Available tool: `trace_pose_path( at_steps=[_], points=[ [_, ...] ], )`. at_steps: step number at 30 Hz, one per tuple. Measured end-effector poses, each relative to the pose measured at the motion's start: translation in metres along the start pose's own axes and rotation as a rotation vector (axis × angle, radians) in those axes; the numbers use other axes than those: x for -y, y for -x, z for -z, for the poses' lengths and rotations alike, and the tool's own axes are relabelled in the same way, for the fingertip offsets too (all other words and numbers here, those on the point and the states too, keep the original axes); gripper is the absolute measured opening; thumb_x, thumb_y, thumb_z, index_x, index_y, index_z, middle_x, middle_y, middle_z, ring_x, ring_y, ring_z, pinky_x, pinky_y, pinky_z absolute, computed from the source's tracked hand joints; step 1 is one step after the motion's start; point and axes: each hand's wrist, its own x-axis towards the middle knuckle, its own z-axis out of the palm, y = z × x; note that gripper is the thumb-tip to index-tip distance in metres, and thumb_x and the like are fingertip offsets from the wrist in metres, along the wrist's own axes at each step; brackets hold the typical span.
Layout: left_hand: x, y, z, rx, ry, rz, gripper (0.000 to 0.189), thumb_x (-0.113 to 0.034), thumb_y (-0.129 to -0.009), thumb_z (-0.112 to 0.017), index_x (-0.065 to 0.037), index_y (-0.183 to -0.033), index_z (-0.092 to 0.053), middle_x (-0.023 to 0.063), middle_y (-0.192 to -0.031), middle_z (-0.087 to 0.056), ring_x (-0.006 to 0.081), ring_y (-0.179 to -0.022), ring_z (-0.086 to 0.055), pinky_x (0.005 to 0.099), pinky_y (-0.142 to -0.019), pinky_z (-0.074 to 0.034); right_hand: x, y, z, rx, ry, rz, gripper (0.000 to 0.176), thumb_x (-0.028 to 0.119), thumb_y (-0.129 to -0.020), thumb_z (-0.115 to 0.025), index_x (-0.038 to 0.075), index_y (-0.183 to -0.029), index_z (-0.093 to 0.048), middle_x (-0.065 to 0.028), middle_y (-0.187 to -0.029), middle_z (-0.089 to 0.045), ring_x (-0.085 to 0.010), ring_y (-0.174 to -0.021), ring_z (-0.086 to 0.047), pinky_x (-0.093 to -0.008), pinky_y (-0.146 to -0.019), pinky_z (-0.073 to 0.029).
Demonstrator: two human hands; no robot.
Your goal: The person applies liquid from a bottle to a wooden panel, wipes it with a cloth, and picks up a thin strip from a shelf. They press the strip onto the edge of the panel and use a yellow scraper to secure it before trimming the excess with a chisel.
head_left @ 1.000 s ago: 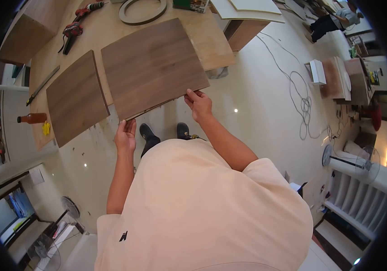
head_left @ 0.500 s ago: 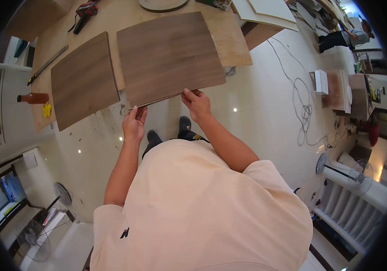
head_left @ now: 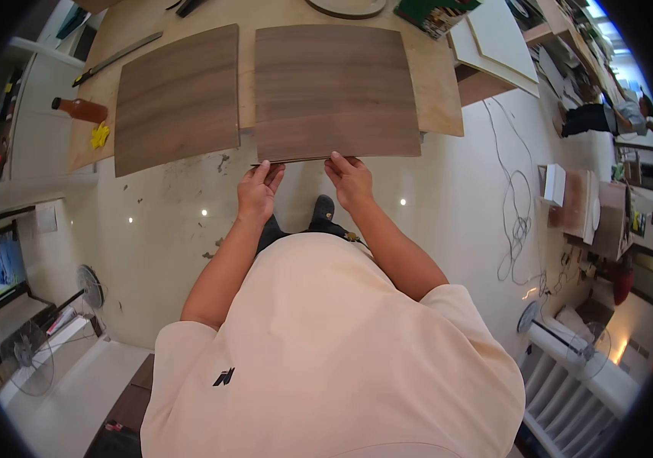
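A brown wood-grain panel (head_left: 336,91) lies on the workbench, its near edge jutting out over the floor. At the near left corner, the thumb and fingers of my left hand (head_left: 259,191) are closed on that edge. My right hand (head_left: 351,182) pinches the same edge nearer its middle. Between the hands, a thin dark line runs along the edge and pokes out slightly past the left corner. A second wood-grain panel (head_left: 178,99) rests to the left, with a narrow gap between the two.
On the workbench (head_left: 439,107) are a long dark straight tool (head_left: 117,59), an orange-brown bottle (head_left: 80,110), a yellow item (head_left: 100,136), a round disc and a green box (head_left: 435,14). White boards (head_left: 494,42) stand at right. A cable (head_left: 519,221) snakes over the floor. Another person (head_left: 605,120) is far right.
My view has turned and shifted, so the panels appear straighter and farther right. Both hands keep hold of the panel's near edge, with the left hand now closer to the right.
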Motion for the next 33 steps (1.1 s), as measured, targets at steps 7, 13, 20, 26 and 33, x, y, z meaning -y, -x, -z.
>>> trace_pose_path(
  at_steps=[7, 13, 20, 26, 33],
  points=[
    [0.001, 0.0, -0.003, -0.016, 0.018, -0.02, 0.014, -0.009, -0.094, -0.059, 0.002, -0.103, -0.055, 0.0134, -0.098, -0.066, 0.0232, -0.092, -0.067, 0.031, -0.083, -0.057, -0.013, 0.003, -0.022, 0.082, 0.02, -0.071, 0.022, 0.005, -0.086, -0.07, 0.004, -0.102, -0.056, -0.0059, -0.096, -0.062, -0.0178, -0.088, -0.062, -0.0299, -0.084, -0.054],
    [0.005, -0.003, 0.001, -0.018, 0.034, -0.022, 0.016, -0.01, -0.095, -0.058, 0.002, -0.106, -0.056, 0.0139, -0.101, -0.066, 0.0248, -0.094, -0.067, 0.0318, -0.085, -0.058, -0.025, 0.002, -0.034, 0.124, 0.009, -0.104, 0.022, 0.003, -0.085, -0.07, 0.006, -0.102, -0.058, -0.0058, -0.097, -0.063, -0.0183, -0.09, -0.063, -0.0309, -0.083, -0.053],
    [0.004, -0.003, 0.0, -0.013, 0.061, -0.001, 0.016, -0.01, -0.095, -0.057, 0.001, -0.106, -0.056, 0.0143, -0.102, -0.066, 0.0241, -0.095, -0.066, 0.0336, -0.088, -0.056, -0.033, 0.003, -0.046, 0.137, -0.027, -0.159, 0.024, 0.001, -0.085, -0.07, 0.006, -0.104, -0.056, -0.0065, -0.098, -0.063, -0.0194, -0.091, -0.063, -0.0318, -0.085, -0.053],
    [0.002, -0.003, 0.0, -0.001, 0.084, 0.015, 0.017, -0.011, -0.095, -0.057, 0.0, -0.107, -0.055, 0.0136, -0.102, -0.066, 0.0236, -0.095, -0.066, 0.0344, -0.088, -0.055, -0.039, 0.001, -0.049, 0.147, -0.042, -0.171, 0.027, 0.0, -0.085, -0.069, 0.005, -0.106, -0.054, -0.0068, -0.099, -0.063, -0.0199, -0.091, -0.063, -0.0322, -0.086, -0.053],
    [-0.005, -0.001, 0.003, -0.018, 0.057, 0.065, 0.023, -0.014, -0.093, -0.061, -0.001, -0.11, -0.052, 0.0137, -0.111, -0.062, 0.0229, -0.098, -0.064, 0.0347, -0.086, -0.054, -0.036, 0.002, -0.044, 0.234, 0.149, -0.259, 0.025, 0.007, -0.087, -0.069, 0.004, -0.108, -0.056, -0.0067, -0.1, -0.062, -0.0177, -0.091, -0.062, -0.0307, -0.085, -0.053]
  ],
)
